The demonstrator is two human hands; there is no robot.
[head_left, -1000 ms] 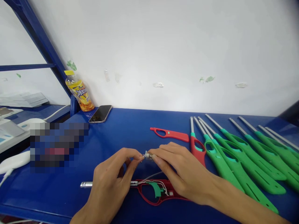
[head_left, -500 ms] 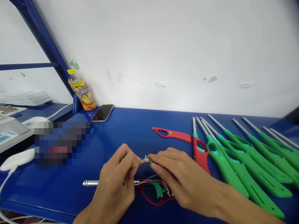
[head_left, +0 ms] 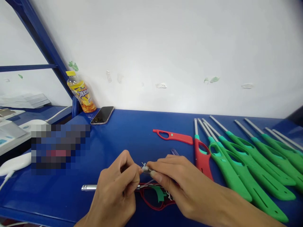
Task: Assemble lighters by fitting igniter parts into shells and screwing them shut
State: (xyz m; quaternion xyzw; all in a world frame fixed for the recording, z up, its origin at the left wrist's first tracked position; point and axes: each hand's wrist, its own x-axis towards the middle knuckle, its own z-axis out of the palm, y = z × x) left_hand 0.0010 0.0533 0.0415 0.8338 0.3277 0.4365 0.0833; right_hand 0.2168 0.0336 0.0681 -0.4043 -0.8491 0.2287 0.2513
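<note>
My left hand (head_left: 115,192) and my right hand (head_left: 176,183) meet over the blue table (head_left: 132,132), both pinching a small metal part (head_left: 146,169) with thin white wires. The wires run down to an opened red lighter half (head_left: 156,195) lying under my hands, with a green trigger inside and a metal tube (head_left: 88,188) sticking out to the left. My fingers hide most of the small part.
A loose red lighter shell (head_left: 174,136) lies behind my hands. A red lighter (head_left: 202,156) and several green lighters (head_left: 239,164) lie in a row to the right. A phone (head_left: 102,115) and a yellow drink bottle (head_left: 80,93) stand by the wall at left.
Both hands have lowered slightly toward the opened lighter, still pinching the small part. My left fingers have curled tighter.
</note>
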